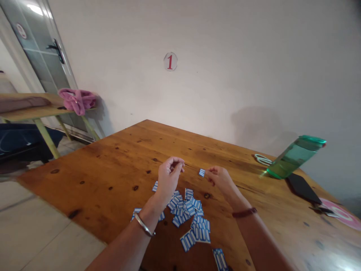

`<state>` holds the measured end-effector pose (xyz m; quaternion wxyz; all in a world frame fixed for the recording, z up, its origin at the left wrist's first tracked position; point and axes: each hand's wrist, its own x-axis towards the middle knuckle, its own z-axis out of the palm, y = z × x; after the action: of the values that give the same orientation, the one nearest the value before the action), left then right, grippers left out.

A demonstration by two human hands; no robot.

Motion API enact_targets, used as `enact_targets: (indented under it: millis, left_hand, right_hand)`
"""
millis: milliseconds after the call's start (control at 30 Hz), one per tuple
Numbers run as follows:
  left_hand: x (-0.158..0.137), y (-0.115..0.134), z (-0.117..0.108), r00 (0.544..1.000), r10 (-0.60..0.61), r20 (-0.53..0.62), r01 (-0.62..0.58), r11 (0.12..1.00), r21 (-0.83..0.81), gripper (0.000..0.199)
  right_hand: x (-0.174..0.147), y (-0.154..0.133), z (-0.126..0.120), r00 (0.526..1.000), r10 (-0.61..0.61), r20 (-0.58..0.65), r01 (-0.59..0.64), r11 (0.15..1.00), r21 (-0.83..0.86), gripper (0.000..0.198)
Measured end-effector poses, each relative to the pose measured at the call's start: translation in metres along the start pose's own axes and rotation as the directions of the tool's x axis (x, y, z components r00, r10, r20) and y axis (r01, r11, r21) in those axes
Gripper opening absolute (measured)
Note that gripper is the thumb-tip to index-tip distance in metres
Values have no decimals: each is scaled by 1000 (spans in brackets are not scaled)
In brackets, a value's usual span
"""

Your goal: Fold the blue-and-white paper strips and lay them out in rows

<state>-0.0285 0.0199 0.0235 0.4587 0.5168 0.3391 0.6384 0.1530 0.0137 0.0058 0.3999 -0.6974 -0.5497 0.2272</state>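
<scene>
The right hand [221, 180] is holding a small blue-and-white card [202, 172] over the far middle of the table [118, 169], its fingers apparently clamping only the right edge. With so little of the card being gripped, a slack pinch or a slight twist could be enough to let it slip. Whether the card is touching the wood or hanging above it, I cannot tell.

The left hand [169, 175] is hovering to the left of that card, thumb and index finger meeting at the tips; whether anything thin is lying between them is too small to tell.

Nearer, a loose pile of similar cards [188, 210] is overlapping untidily, so picking at one could drag its neighbours along. More pieces [137, 213] are lying beside and partly behind the left forearm, where the silver bangle [144, 226] could be catching or sweeping them if that arm drops. One stray card [220, 259] is lying at the near right, open to a brush from the right forearm. The green bottle [296, 156] is standing well apart at the far right, seeming a smaller risk.
</scene>
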Motion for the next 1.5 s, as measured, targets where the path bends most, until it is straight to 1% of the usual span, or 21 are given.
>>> enact_targets:
  millis: [67,133,167,233,333,400,467,533,600,667,733,833,867,933,1000,1100,1167,1233,1300,1433,1500]
  left_hand:
    - [0,4,-1,1000,-11,-1,11,998,-69,5]
    - [2,8,-5,998,-57,32,62,977,-202,4]
    - [4,11,-8,995,-85,55,97,954,-282,4]
    - [9,19,-15,987,-130,92,157,892,-423,5]
    - [18,35,-26,983,-149,107,183,833,-522,7]
    - [20,46,-30,984,-128,122,173,835,-522,7]
    - [17,56,-34,988,-87,129,138,872,-470,5]
    - [7,62,-39,990,-32,135,78,935,-346,4]
    - [-10,63,-49,989,22,145,-3,992,-126,8]
    - [-34,58,-64,991,40,131,-67,976,208,12]
    - [-60,49,-85,985,68,160,-137,870,474,18]
    - [-97,32,-118,951,76,300,-271,670,691,30]
    - [-108,27,-128,927,61,369,-329,602,728,35]
    - [-126,18,-141,899,67,432,-409,482,775,43]
    - [-138,11,-147,866,41,499,-478,365,799,48]
    - [-150,3,-144,824,0,567,-552,229,802,55]
    - [-152,-1,-137,812,-13,584,-572,188,799,59]
    - [-149,-1,-130,816,-9,578,-565,203,800,56]
    - [-141,4,-124,846,12,534,-518,260,815,48]
    - [-113,21,-112,937,18,350,-326,413,850,24]
    - [-101,27,-106,956,-56,289,-233,454,860,17]
  right_hand:
    - [-23,-6,1,998,-12,67,7,998,67,13]
    - [-45,-10,5,992,-31,124,14,990,142,17]
    - [-53,-9,8,987,-52,153,16,973,229,18]
    - [-63,-5,13,987,-91,136,43,947,317,18]
    - [-66,6,17,992,-121,44,104,956,273,17]
    - [-63,12,17,992,-128,4,125,974,188,18]
    - [-62,16,17,992,-127,-10,128,985,117,19]
    - [-62,18,16,993,-119,-12,120,991,65,21]
    - [-63,18,15,993,-115,-4,115,993,30,23]
    - [-64,17,13,992,-129,-4,129,991,21,24]
    - [-65,17,12,988,-153,-12,153,988,35,23]
    - [-65,15,11,986,-165,-19,166,985,57,21]
    - [-65,15,11,986,-165,-23,166,984,63,21]
    - [-65,15,11,985,-168,-28,169,982,79,20]
    - [-64,15,12,985,-171,-28,173,981,91,20]
    - [-64,16,13,985,-171,-35,174,982,73,20]
    - [-64,17,13,984,-175,-39,177,982,59,20]
    - [-64,18,12,984,-172,-36,174,983,58,20]
    - [-64,17,11,986,-163,-35,165,984,66,20]
    - [-65,14,10,983,-174,-53,177,982,64,21]
    - [-66,12,10,979,-195,-65,199,979,54,21]
